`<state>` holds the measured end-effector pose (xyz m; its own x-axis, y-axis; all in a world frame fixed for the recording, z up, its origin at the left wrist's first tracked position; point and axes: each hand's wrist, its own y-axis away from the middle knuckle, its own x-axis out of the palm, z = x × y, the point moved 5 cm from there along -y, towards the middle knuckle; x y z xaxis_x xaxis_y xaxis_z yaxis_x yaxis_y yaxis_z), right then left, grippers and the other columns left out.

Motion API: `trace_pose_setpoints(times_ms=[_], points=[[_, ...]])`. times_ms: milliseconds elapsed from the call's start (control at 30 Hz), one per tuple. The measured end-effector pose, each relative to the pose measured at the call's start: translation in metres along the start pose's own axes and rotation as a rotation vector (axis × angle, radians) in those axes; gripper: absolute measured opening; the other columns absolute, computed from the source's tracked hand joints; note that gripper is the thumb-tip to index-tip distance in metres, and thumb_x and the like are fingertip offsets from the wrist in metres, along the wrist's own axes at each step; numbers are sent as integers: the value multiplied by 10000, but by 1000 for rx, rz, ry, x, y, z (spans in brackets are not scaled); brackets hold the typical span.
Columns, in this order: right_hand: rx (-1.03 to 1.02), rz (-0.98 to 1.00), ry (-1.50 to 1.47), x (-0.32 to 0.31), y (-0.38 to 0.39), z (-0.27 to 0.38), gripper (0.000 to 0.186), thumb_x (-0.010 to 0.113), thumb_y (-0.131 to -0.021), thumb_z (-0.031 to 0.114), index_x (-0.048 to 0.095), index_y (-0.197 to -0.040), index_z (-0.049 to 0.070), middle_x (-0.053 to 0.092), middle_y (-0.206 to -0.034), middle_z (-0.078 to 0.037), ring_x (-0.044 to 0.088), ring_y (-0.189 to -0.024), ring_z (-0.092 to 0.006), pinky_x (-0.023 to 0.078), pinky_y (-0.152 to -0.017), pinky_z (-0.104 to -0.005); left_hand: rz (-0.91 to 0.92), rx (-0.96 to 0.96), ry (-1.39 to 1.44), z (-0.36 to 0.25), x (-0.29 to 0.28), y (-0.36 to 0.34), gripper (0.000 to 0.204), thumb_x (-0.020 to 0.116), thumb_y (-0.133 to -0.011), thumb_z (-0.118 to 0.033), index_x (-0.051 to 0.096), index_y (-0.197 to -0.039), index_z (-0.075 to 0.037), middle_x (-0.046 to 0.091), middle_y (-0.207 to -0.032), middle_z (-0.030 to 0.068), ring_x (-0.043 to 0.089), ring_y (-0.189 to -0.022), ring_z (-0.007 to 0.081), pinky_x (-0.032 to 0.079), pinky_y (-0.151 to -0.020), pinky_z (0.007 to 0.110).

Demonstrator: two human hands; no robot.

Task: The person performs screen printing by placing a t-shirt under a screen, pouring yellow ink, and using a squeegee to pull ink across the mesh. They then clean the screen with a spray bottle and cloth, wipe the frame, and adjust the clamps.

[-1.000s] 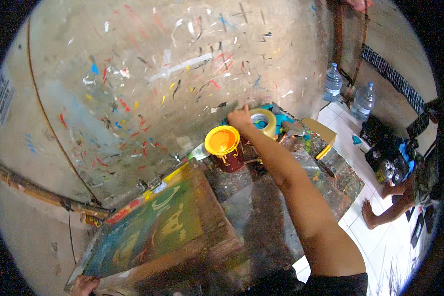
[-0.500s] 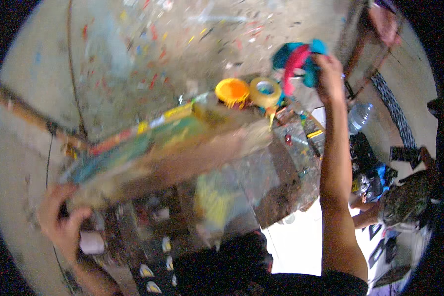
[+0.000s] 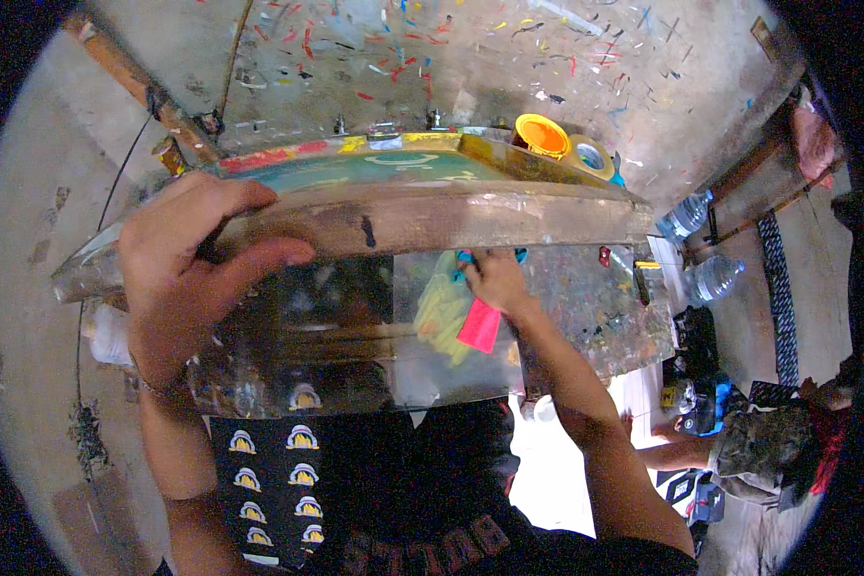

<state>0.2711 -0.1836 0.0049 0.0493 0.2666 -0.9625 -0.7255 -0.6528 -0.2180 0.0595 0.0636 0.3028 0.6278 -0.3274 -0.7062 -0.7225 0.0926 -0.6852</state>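
Observation:
A paint-stained wooden screen-printing frame [image 3: 413,223] with green mesh is tilted up in front of me. My left hand [image 3: 178,259] grips its near left corner, thumb below and fingers over the top. Just under the frame's near edge, my right hand [image 3: 497,283] clutches a teal and pink rag [image 3: 480,328]; the pink end hangs toward me. The rag is over a yellow-smeared patch [image 3: 442,312] on the work board [image 3: 586,322], though whether it touches cannot be made out. Closest to me lies a black sheet [image 3: 274,446] with rows of small yellow-and-white prints.
Behind the frame's right end are a yellow tub [image 3: 542,135] with orange contents and a tape roll [image 3: 590,156]. Plastic bottles [image 3: 718,278] stand to the right. Another person's arm [image 3: 680,453] and dark bags [image 3: 696,336] appear at the lower right. A paint-flecked wall [image 3: 355,58] rises behind.
My right hand has brought the rag from the far right down and left to beneath the frame. The left hand keeps its grip on the frame, and the view has shifted.

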Motion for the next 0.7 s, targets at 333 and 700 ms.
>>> trace_pose_setpoints(times_ms=[333,700], points=[[-411,190,-313,24,100,103,495,494,-995,367,515,-1413,103,288,-1580,-189,273,-1464,-355,176,-1210,-516,-91,88,69,-4,2,3,403,897,-592,-182,703,-908,-24,701,-823,102,669,-733,262,516,-665,335],[85,-52,-50,-19,90,31,613,528,-978,399,423,-1453,26,268,-1561,-262,259,-1452,-422,168,-1186,-585,-53,63,-17,-1,3,11,438,896,-594,-205,708,-943,-19,699,-834,107,670,-771,250,519,-695,318]])
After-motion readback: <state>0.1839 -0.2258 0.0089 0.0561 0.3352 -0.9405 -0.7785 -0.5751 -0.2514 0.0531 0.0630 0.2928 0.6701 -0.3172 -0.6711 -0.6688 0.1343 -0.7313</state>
